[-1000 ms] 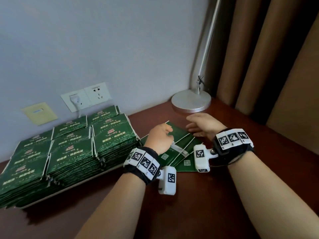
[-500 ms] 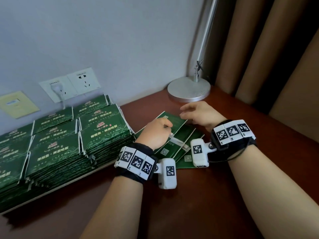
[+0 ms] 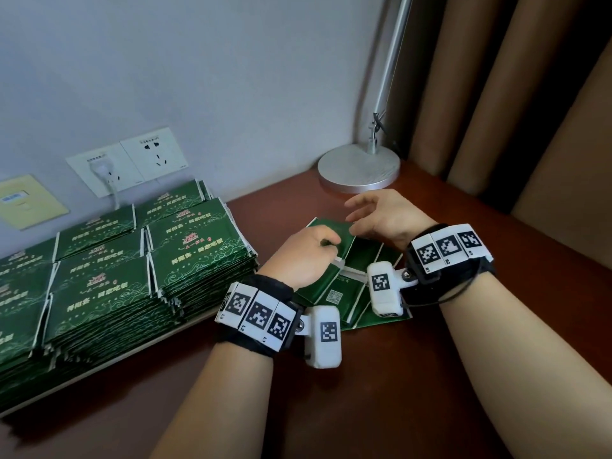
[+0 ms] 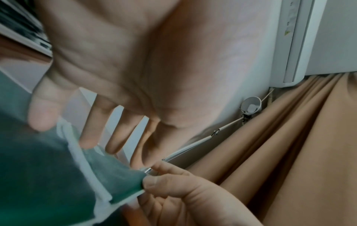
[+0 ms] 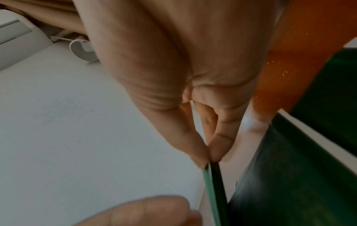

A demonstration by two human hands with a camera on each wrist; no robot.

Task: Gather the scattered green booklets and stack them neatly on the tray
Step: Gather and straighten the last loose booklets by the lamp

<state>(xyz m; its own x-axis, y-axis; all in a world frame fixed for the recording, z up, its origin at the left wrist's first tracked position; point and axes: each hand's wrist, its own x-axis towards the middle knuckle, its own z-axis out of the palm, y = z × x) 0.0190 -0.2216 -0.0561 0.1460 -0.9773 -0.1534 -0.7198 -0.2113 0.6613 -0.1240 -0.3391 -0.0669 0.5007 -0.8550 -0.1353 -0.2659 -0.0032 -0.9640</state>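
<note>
Landmark: tray [image 3: 185, 329].

Step, as judged: picking up scattered booklets [image 3: 334, 293] right of tray.

Left hand [image 3: 303, 256] curled, gripping top booklet [image 3: 341, 238].

Right hand [image 3: 384, 217] pinching same booklet's far edge.

Stacked booklets [image 3: 109, 276] fill tray.

Next: lift, square edges, carry left onto tray.

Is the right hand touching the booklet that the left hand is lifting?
Touching. In the right wrist view the right hand pinches the edge of the lifted booklet between thumb and fingertips; the left wrist view shows the left hand on it too.
</note>
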